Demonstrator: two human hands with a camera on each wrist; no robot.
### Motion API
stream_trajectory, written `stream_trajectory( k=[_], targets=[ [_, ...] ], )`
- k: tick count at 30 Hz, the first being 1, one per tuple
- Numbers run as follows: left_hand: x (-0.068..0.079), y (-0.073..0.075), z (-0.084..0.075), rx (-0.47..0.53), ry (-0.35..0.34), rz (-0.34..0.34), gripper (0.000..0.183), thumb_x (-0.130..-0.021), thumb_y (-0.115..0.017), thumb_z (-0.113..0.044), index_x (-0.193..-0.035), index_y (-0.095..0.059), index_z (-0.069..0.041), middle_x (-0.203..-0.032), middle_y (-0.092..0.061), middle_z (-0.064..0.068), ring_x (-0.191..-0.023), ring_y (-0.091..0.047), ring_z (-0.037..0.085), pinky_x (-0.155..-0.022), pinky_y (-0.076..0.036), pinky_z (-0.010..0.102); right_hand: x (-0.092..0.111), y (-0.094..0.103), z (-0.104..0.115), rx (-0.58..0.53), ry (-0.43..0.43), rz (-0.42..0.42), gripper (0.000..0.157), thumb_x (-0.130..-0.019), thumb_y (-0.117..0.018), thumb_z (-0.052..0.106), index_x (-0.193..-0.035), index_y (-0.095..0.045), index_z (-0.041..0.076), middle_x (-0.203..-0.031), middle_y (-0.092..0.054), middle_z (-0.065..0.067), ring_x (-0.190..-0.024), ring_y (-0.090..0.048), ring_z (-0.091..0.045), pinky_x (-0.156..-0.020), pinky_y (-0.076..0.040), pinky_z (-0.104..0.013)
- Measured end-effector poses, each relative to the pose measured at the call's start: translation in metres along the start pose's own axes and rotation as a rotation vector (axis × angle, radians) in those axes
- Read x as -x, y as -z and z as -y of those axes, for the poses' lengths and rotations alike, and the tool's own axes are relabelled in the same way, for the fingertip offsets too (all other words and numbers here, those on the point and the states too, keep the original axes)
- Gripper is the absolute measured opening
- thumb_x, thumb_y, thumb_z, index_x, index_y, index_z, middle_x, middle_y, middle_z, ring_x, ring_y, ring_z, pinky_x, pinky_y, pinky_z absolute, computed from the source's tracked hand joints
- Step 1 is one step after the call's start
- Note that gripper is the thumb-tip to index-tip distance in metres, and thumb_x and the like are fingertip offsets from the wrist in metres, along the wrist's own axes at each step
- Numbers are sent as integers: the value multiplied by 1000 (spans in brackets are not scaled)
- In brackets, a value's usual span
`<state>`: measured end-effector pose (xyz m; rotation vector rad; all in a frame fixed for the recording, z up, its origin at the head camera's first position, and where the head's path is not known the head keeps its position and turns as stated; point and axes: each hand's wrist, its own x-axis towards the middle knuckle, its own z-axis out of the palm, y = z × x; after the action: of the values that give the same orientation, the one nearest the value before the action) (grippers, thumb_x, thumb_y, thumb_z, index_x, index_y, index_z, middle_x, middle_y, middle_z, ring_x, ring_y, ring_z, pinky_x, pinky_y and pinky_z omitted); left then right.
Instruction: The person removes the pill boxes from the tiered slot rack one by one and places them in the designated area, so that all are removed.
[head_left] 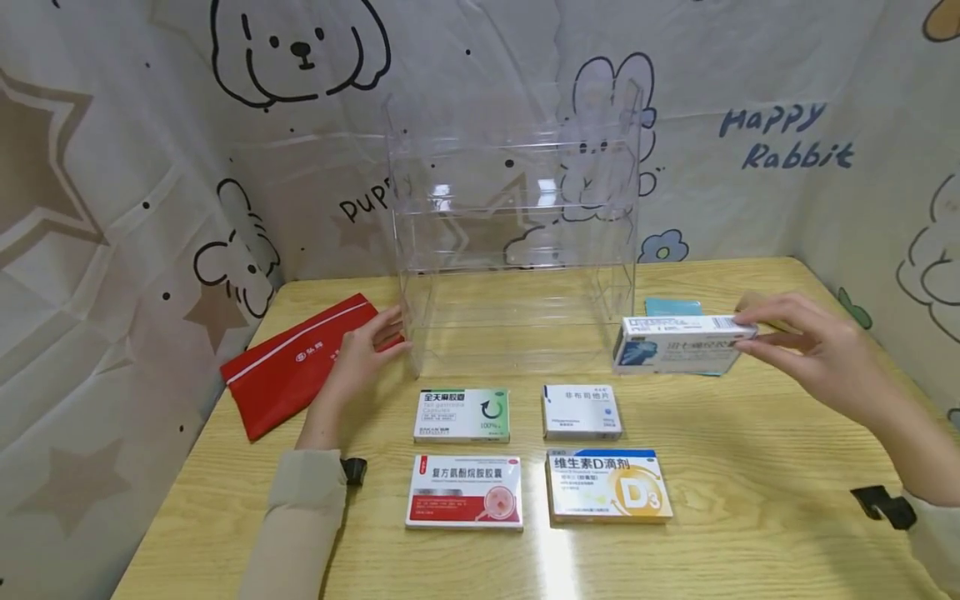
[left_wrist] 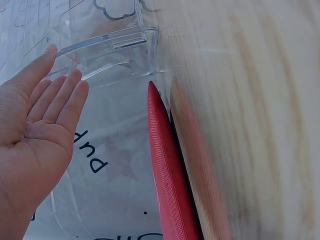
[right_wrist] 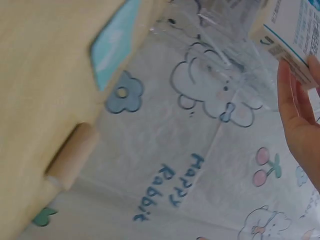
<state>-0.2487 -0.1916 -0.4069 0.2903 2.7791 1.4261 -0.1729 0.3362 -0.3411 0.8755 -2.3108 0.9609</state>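
Observation:
My right hand (head_left: 806, 350) pinches the right end of a white and blue medicine box (head_left: 675, 354), held up beside the right side of a clear plastic tiered rack (head_left: 517, 271). In the right wrist view, the box (right_wrist: 295, 30) shows at the upper right between thumb and fingers. My left hand (head_left: 367, 350) has its fingers extended, the tips right at the rack's lower left side. The left wrist view shows that hand (left_wrist: 45, 115) with straight fingers against the rack's clear edge (left_wrist: 107, 42). A red pouch (head_left: 292, 375) lies partly behind the left hand.
Before the rack lie a green and white box (head_left: 461, 415), a small white box (head_left: 581, 412), a red and white box (head_left: 465, 492) and an orange vitamin D box (head_left: 609, 486). A light-blue flat item (right_wrist: 116, 45) and a tan cylinder (right_wrist: 73, 156) lie at the right. Printed cloth (head_left: 480, 50) surrounds the table.

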Motion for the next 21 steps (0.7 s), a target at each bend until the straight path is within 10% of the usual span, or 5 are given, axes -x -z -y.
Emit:
stream_trajectory(
  k=[21],
  targets=[
    [2, 5, 0, -17, -16, -8, 66, -92, -67, -13, -151, -38, -11, -149, -49, 16, -135, -51, 32, -109, -46, 45, 59, -2, -31, -22, -261, 264, 32, -82, -70, -9, -108, -68, 9, -107, -60, 25, -97, -57, 17, -68, -54, -6]
  ],
)
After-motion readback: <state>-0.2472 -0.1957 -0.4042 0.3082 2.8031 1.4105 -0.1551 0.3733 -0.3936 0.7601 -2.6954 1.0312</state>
